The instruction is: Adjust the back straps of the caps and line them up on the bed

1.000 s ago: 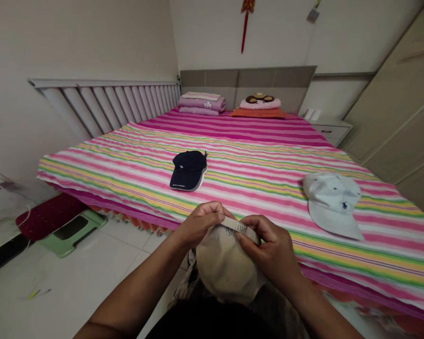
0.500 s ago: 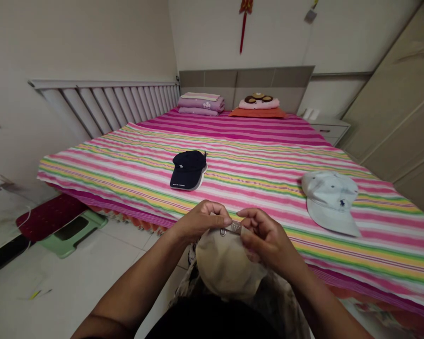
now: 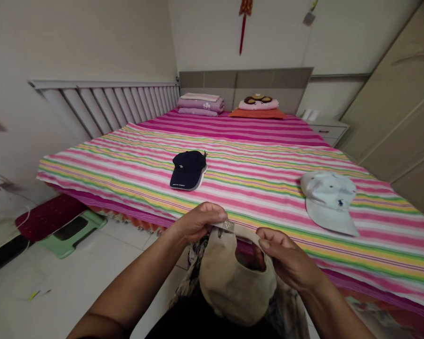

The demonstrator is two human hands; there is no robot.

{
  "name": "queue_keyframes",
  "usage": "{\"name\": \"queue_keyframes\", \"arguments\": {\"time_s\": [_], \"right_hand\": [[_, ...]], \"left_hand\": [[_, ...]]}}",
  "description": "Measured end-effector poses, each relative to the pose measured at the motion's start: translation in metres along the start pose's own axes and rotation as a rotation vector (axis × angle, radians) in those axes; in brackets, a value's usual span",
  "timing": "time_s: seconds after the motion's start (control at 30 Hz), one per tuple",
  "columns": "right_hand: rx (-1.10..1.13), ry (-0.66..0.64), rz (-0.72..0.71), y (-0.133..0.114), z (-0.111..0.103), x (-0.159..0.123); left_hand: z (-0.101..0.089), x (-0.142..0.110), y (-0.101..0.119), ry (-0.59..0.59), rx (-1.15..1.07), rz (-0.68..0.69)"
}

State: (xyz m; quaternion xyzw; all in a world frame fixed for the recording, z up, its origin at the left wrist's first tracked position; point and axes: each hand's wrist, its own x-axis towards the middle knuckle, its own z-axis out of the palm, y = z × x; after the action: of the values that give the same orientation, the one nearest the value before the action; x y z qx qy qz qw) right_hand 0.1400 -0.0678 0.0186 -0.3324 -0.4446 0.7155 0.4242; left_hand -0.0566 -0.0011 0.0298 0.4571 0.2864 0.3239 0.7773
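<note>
I hold a beige cap (image 3: pixel 233 282) in front of me, its back opening facing up. My left hand (image 3: pixel 198 221) pinches the cap's rear strap near the metal buckle (image 3: pixel 227 225). My right hand (image 3: pixel 286 259) grips the other side of the strap and the cap's rim. A navy cap (image 3: pixel 188 170) lies on the striped bed (image 3: pixel 268 155) ahead of my left hand. A pale blue cap (image 3: pixel 330 200) rests on the bed to the right.
Folded purple bedding (image 3: pixel 200 103) and a pillow with a plush toy (image 3: pixel 258 106) lie at the headboard. A green stool (image 3: pixel 72 230) and a red mat (image 3: pixel 45 214) sit on the floor at left. A wardrobe (image 3: pixel 399 113) stands at right.
My hands have drawn apart along the strap, and the cap has turned so its back opening now shows. The caps on the bed have not moved.
</note>
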Motion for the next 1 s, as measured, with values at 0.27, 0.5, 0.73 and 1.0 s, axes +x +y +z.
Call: {"name": "queue_keyframes", "arguments": {"time_s": [0.27,0.5,0.73,1.0], "right_hand": [[-0.069,0.058,0.010,-0.003,-0.001,0.007],[-0.102,0.062,0.059,-0.011,0.002,0.014],[-0.208,0.114,0.065,-0.013,0.005,0.021],[-0.165,0.128,0.035,-0.012,0.009,0.025]], "left_hand": [[-0.002,0.006,-0.015,-0.032,-0.044,-0.080],[-0.006,0.011,-0.018,-0.071,-0.125,-0.063],[0.000,0.016,-0.016,-0.103,-0.185,-0.111],[0.007,0.021,-0.015,-0.107,-0.128,-0.079]]}}
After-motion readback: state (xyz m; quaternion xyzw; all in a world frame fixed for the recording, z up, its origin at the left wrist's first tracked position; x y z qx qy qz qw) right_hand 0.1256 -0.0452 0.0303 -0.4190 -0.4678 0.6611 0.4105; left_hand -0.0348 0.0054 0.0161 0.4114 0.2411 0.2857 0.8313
